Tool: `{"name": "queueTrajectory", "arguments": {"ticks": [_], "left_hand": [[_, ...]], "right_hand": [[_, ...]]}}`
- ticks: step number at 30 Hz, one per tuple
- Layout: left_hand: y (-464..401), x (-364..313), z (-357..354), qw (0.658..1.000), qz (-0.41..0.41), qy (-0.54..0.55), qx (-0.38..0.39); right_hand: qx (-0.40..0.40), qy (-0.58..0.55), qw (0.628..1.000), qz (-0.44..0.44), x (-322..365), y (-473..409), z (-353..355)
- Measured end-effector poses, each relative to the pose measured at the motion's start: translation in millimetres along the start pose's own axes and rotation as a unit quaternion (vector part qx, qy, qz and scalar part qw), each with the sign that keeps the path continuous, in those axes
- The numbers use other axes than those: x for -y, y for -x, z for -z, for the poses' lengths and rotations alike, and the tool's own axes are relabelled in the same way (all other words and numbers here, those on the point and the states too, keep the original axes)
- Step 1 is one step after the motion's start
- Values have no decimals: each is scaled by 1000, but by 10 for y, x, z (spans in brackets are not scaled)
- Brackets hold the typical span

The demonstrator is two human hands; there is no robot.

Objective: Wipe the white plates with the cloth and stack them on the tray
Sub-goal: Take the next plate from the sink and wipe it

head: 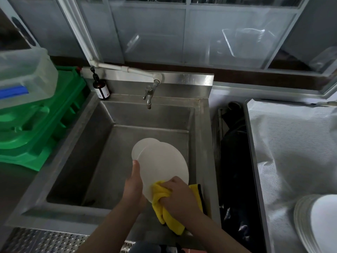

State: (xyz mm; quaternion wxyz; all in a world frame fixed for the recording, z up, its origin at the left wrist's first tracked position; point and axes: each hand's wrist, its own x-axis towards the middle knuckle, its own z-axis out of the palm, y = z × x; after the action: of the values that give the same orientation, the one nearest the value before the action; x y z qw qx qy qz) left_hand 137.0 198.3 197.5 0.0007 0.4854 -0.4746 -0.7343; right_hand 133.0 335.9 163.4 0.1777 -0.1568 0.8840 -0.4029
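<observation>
Two plates (160, 161) overlapped in left hand (134, 187), right hand (179, 195) clutching yellow cloth (164, 212), stacked plates (319, 221) cut off

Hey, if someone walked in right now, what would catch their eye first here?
Probably the yellow cloth, bunched in the right hand against the lower edge of a white plate, which the left hand holds over the steel sink. Next, the green crates at the left, and a stack of white plates at the lower right.
</observation>
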Motion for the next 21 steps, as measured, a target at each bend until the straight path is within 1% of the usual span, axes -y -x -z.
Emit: {"name": "queueTrajectory", "arguments": {"ticks": [6, 9, 14, 18, 21], "left_hand": [[34, -40, -38, 1000, 11, -3, -19], [14, -33, -22, 1000, -9, -8, -28], [27, -49, 18, 1000, -20, 0, -19], [13, -54, 65, 1000, -21, 8, -16], [23, -75, 93, 999, -7, 20, -24]], "right_hand": [[19, 3, 997, 73, 88, 33, -5], [33, 31, 995, 87, 31, 41, 20], [64, 67, 992, 81, -107, 23, 115], [48, 76, 993, 82, -217, 52, 111], [62, 104, 989, 82, -219, 46, 142]]}}
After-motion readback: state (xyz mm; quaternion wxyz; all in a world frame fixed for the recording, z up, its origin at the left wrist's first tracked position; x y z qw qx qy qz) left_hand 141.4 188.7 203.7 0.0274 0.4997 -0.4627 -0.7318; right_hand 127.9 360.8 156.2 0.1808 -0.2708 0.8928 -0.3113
